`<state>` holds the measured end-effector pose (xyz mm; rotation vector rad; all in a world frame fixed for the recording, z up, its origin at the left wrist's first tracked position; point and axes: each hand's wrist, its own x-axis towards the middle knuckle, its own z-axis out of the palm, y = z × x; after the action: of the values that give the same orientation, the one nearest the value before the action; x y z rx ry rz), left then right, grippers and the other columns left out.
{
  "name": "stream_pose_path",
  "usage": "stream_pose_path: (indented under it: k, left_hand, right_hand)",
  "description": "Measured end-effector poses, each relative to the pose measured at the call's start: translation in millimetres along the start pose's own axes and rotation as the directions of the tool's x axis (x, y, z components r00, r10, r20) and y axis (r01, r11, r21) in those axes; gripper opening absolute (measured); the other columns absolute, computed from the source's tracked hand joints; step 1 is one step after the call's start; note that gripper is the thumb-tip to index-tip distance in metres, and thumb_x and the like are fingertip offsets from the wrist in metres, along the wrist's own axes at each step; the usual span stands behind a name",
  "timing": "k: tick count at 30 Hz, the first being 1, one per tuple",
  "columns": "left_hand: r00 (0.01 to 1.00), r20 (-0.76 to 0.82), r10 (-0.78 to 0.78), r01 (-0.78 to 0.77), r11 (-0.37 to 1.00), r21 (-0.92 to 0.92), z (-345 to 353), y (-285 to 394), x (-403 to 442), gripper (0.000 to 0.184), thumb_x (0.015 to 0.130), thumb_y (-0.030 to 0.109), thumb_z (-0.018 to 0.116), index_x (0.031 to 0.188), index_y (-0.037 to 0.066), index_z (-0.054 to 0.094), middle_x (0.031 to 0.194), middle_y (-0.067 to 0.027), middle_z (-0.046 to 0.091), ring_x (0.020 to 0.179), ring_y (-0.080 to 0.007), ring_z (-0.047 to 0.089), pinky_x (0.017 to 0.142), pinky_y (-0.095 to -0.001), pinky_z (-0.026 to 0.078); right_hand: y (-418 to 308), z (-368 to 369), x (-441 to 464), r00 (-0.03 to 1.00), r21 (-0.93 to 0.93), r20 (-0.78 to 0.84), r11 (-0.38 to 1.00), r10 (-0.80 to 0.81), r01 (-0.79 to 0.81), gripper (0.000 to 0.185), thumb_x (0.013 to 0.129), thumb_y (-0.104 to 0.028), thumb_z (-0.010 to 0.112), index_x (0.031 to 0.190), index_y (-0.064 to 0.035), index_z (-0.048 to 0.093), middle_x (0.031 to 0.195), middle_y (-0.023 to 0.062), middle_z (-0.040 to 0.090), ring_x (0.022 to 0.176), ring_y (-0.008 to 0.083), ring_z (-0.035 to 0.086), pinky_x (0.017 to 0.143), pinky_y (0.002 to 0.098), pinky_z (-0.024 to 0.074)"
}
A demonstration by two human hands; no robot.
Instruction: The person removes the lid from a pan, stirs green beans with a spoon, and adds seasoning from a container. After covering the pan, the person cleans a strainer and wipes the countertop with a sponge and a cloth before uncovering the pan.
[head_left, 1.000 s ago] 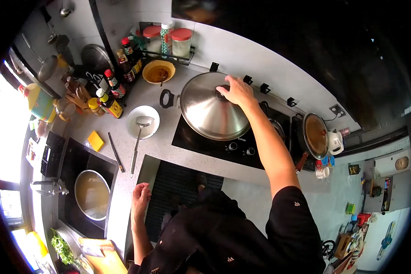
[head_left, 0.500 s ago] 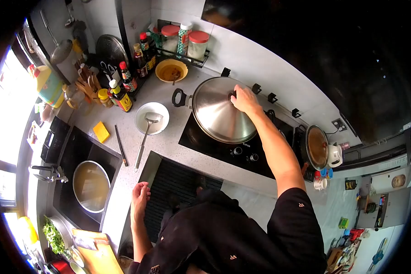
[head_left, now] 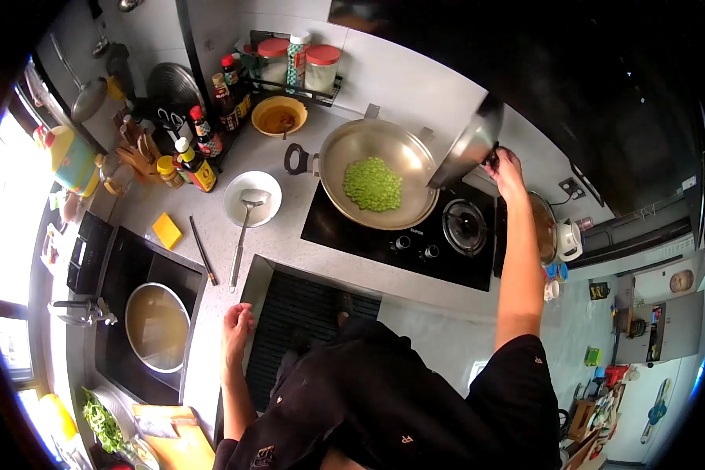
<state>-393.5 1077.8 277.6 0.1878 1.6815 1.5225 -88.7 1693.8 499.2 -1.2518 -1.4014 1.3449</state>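
Note:
My right hand (head_left: 507, 172) is closed on the knob of the metal lid (head_left: 470, 145), which is tilted on its edge to the right of the wok. The wok (head_left: 333, 160) stands uncovered on the black stove (head_left: 352, 247), with green beans or peas (head_left: 373, 185) lying at its bottom. My left hand (head_left: 238, 319) hangs near the counter's front edge, its fingers curled and nothing visible in them. A white bowl (head_left: 233, 205) with a spatula (head_left: 241, 243) leaning in it sits left of the wok.
Sauce bottles (head_left: 196, 166) and a yellow bowl (head_left: 268, 114) stand behind. A yellow sponge (head_left: 167, 231) and a dark stick (head_left: 203, 251) lie near the sink, which holds a pot (head_left: 157, 327) of cloudy water. A second burner (head_left: 464, 227) is at the right.
The lid has come off the wok, moving right and tipping up in my right hand, so the green food now shows. My left hand has barely moved.

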Motion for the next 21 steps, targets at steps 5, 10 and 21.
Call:
stream_pose_path:
  k: [5, 10, 21]
  left_hand:
    - [0.999, 0.029, -0.02, 0.021, 0.999, -0.03, 2.1, 4.1, 7.7, 0.016, 0.102, 0.02, 0.058, 0.112, 0.008, 0.063, 0.084, 0.0027, 0.058, 0.07, -0.0052, 0.052, 0.06, -0.0208, 0.043]
    - [0.999, -0.04, 0.0, 0.006, 0.991, 0.135, 20.3, 22.7, 6.1, 0.019, 0.1, 0.024, 0.061, 0.111, 0.009, 0.064, 0.084, 0.0034, 0.057, 0.072, -0.0055, 0.052, 0.062, -0.0204, 0.042]
    - [0.979, -0.191, -0.066, 0.103, 0.977, 0.187, 60.3, 34.8, 4.7, 0.02, 0.101, 0.027, 0.059, 0.11, 0.009, 0.063, 0.083, 0.0036, 0.056, 0.071, -0.0056, 0.05, 0.062, -0.0212, 0.042]
  right_hand:
    - [56.0, -67.4, 31.1, 0.988, 0.401, -0.036, 0.908, 0.147, -0.121, 0.018, 0.101, -0.019, 0.058, 0.106, -0.0025, 0.058, 0.093, 0.0132, 0.062, 0.076, 0.0225, 0.059, 0.062, 0.0307, 0.0529]
    - [78.5, -100.0, 54.1, 0.967, 0.662, -0.193, 0.749, 0.167, 0.003, 0.016, 0.103, -0.017, 0.054, 0.106, -0.0017, 0.054, 0.089, 0.0124, 0.059, 0.073, 0.0237, 0.06, 0.07, 0.0377, 0.0583]
    - [116.3, -101.6, 146.3, 0.836, 0.489, -0.543, 0.839, 0.078, 0.239, 0.017, 0.092, -0.003, 0.061, 0.108, -0.0054, 0.055, 0.108, 0.0066, 0.058, 0.101, 0.0216, 0.057, 0.086, 0.0448, 0.0595]
